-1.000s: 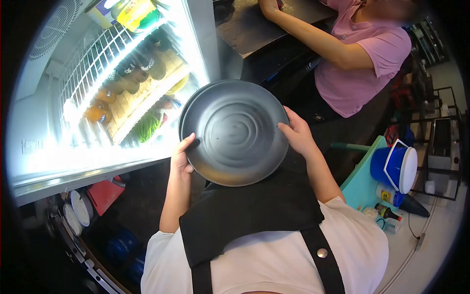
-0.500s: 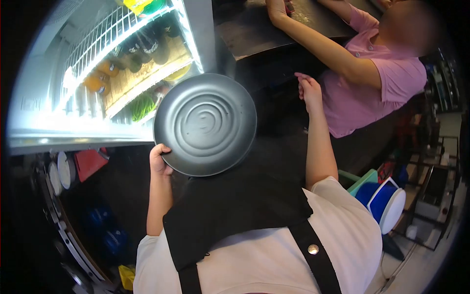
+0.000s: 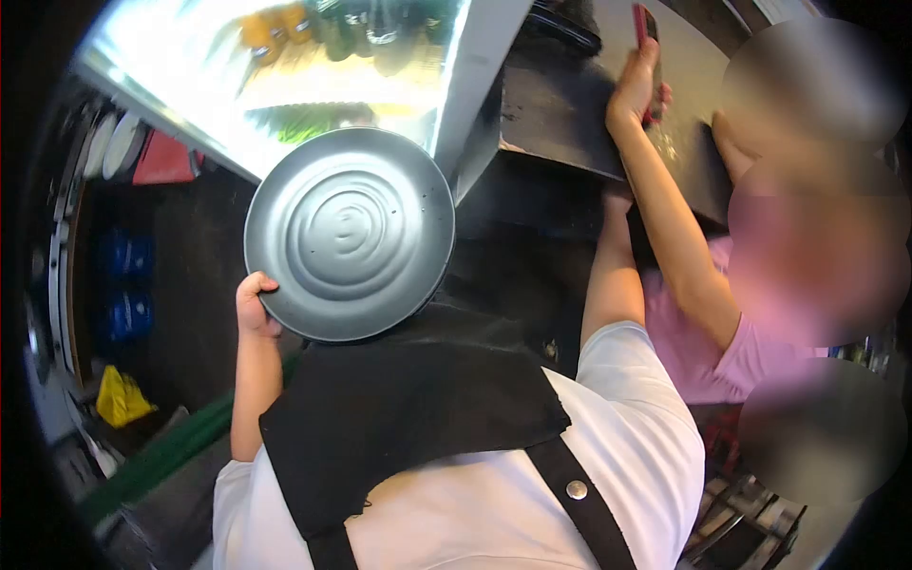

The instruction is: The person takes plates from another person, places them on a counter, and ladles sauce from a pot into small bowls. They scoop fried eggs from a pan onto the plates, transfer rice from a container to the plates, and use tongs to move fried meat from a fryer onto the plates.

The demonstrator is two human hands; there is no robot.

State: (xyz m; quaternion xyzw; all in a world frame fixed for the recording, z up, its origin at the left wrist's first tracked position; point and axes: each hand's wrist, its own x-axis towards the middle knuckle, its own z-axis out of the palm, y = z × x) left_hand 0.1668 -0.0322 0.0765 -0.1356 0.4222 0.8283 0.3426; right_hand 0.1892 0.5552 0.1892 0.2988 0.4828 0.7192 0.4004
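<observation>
My left hand (image 3: 256, 304) grips the rim of a round, dark grey plate (image 3: 347, 223) at its lower left, thumb on top and fingers underneath. Raised wavy rings mark the plate's middle, and nothing lies on it. It is held in front of my black apron (image 3: 408, 399), just below the lit fridge. My right hand (image 3: 617, 195) reaches forward to the edge of the dark counter (image 3: 560, 109). Its fingers are hidden there, so what it touches does not show.
A lit fridge (image 3: 456, 95) with bottles and greens stands ahead left. At right, a person in a pink shirt (image 3: 689, 332) holds a red-edged phone (image 3: 648, 28) over the counter. A yellow bag (image 3: 122, 397) and blue bottles (image 3: 128, 313) are at left.
My view has turned to the right. My right hand has gone forward to the counter edge, while the left still holds the plate. The other person's raised hand and phone now show.
</observation>
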